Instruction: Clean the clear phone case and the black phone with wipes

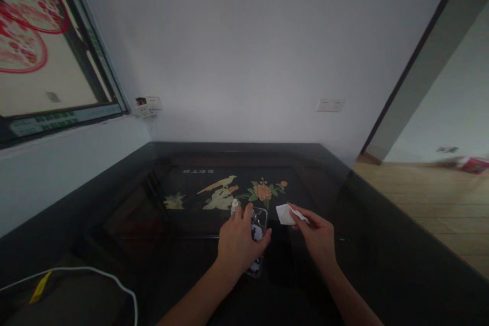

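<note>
My left hand (pixel 237 244) lies over a clear phone case (pixel 259 217) with a dark and white pattern. Its thumb is at the case's right edge and its fingers reach to the upper left side, so the hand grips the case while covering much of it. Just beyond those fingertips stands a small bottle (pixel 234 206) with a pale cap; whether they touch it is unclear. To the right, my right hand (pixel 317 234) pinches a folded white tissue (pixel 286 214) between thumb and fingers, above the tabletop. A dark, phone-shaped slab (pixel 281 260) lies right of the case, hard to make out.
The glossy black table (pixel 183 260) bears a bird-and-flower picture. A white cable (pixel 95 268) with a yellow tag (pixel 40 287) curves at lower left. Wall sockets (pixel 330 105) are on the wall behind; a window (pixel 49 61) with red decorations is at left.
</note>
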Demonstrator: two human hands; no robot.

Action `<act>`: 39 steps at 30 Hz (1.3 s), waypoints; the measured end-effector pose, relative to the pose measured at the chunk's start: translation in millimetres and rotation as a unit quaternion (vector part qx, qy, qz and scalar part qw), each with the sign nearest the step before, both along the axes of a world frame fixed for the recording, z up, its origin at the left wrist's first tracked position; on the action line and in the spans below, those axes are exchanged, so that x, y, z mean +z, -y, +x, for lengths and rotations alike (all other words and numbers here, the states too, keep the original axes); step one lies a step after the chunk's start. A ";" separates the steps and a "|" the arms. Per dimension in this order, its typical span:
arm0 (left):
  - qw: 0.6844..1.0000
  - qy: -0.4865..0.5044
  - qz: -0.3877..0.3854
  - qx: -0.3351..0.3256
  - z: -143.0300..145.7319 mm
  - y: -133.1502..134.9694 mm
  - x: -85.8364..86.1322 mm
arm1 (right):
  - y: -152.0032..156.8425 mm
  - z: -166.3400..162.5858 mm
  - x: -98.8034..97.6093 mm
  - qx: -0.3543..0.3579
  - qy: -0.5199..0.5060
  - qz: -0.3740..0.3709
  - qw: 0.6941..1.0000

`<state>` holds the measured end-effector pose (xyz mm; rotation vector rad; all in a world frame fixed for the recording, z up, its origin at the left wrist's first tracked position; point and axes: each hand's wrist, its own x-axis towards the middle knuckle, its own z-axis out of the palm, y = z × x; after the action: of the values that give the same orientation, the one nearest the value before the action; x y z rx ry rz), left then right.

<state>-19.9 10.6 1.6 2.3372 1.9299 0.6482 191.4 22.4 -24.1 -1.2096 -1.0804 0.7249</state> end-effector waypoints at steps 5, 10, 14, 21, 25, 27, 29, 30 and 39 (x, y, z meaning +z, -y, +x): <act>0.998 -0.056 -0.007 0.028 4.8 3.6 -6.4 | 0.3 0.2 -0.1 0.008 0.009 -0.002 1.000; 0.994 -0.095 -0.042 0.038 4.2 1.5 -13.2 | 1.7 -0.8 1.2 0.018 0.024 0.003 1.000; 0.993 -0.100 -0.051 0.040 2.9 0.2 -14.9 | 2.6 -1.2 1.6 0.033 0.028 0.005 0.999; 0.993 -0.107 -0.034 0.035 5.5 0.6 -18.0 | 4.2 -2.2 3.8 0.042 0.034 -0.001 0.999; 0.994 -0.100 -0.040 0.034 7.3 1.3 -20.2 | 4.3 -3.1 5.2 0.045 0.035 -0.006 0.998; 0.993 -0.103 -0.046 0.038 7.9 1.8 -20.5 | 3.7 -2.8 4.5 0.045 0.039 -0.009 0.998; 0.992 -0.107 -0.053 0.040 8.4 2.3 -20.1 | 3.1 -2.3 3.3 0.047 0.046 -0.012 0.998; 0.992 -0.109 -0.054 0.040 8.7 2.5 -19.8 | 2.9 -2.0 2.8 0.048 0.049 -0.012 0.998; 0.990 -0.126 -0.053 0.033 6.2 3.5 -12.0 | 3.8 -2.4 9.0 0.049 0.059 -0.010 0.997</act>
<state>-13.7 7.0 -10.4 2.3962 2.0910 0.2549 189.0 18.6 -15.1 -1.2355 -1.2392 0.7492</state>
